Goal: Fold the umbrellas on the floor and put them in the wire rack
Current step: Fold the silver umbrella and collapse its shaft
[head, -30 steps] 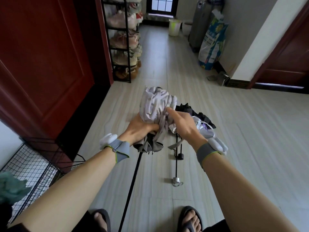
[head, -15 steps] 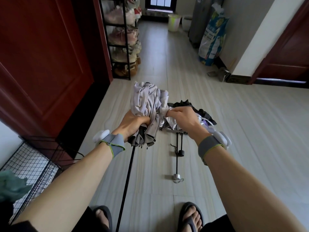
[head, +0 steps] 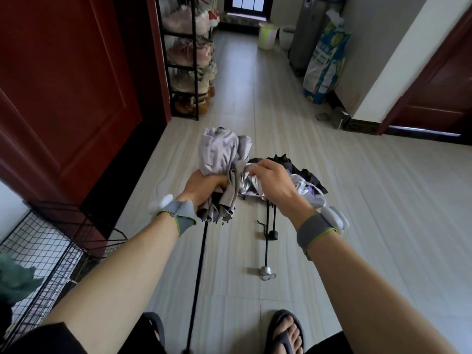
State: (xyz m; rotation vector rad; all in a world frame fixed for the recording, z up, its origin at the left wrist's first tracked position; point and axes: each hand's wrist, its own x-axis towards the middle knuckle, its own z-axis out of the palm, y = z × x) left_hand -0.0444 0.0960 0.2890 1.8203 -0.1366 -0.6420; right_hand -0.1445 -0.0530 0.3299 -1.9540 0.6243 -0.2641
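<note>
- The left hand (head: 204, 186) is gripping the grey umbrella (head: 221, 152) round the gathered waist of its canopy, fingers curled tight about the cloth.
- The right hand (head: 272, 180) is pinching a loose fold at the canopy's right edge. The thumb and fingertips are closing on the fabric, and the hand is sitting just right of the left one.
- The umbrella's long axis is running near to far. The canopy tip is pointing away and slightly up, while the black shaft (head: 199, 272) is trailing back toward the person, between the feet. The shaft is looking fully extended, not yet collapsed.
- Two other umbrellas (head: 310, 181) are lying on the floor (head: 383, 226) just beyond and right of the right hand, handles pointing near. Both are looking unfolded.
- The wire rack (head: 46, 241) is standing at near left, on the left arm's side and well apart from the held umbrella. A green bundle (head: 15, 279) is sitting inside it; I cannot tell what it is.
- Judgement: the fold needs wrapping leftward round the axis, so the right hand is doing the work while the left is acting as clamp. The left arm is nearer the rack for stowing.
</note>
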